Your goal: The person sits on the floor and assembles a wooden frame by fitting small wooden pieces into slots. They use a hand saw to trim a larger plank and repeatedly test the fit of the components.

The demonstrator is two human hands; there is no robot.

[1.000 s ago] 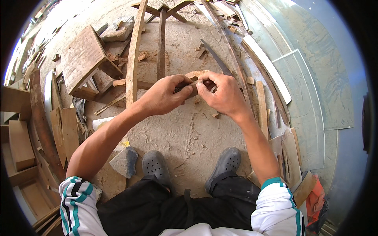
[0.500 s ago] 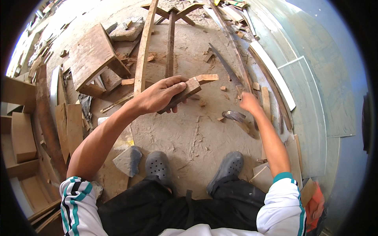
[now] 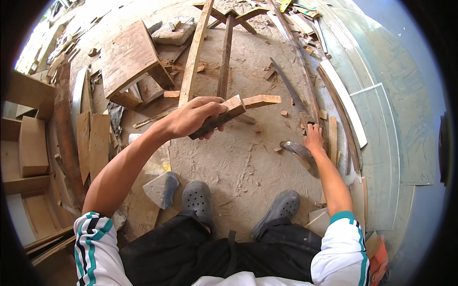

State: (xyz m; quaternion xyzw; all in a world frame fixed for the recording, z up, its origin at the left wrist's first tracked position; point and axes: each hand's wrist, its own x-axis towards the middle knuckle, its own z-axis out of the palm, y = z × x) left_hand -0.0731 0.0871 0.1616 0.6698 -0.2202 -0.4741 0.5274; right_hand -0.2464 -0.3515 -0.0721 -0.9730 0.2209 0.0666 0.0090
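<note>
My left hand (image 3: 198,117) is closed around a short wood block (image 3: 222,117), dark along its side and pale on its upper face, held tilted above the floor. Past the block's end shows a pale wood piece (image 3: 263,101), partly behind it. Down at the right, my right hand (image 3: 314,139) has its fingers curled at the wooden handle of a handsaw (image 3: 288,86). The dark blade lies along the floor, pointing away from me. Just left of that hand rests a dark curved object (image 3: 299,155) with a shiny edge; its kind is unclear.
A boxy wooden piece (image 3: 131,59) stands at the far left. Long beams (image 3: 196,52) and a crossed wooden frame (image 3: 231,21) extend ahead. Along the right lie wood strips (image 3: 332,138) and a large greenish sheet (image 3: 381,143). A broken stone slab (image 3: 160,189) is beside my left shoe.
The view has shifted, so the floor and its things appear farther right and slightly lower. My left hand with the block is farther left relative to them. My right hand stays by the saw handle.
</note>
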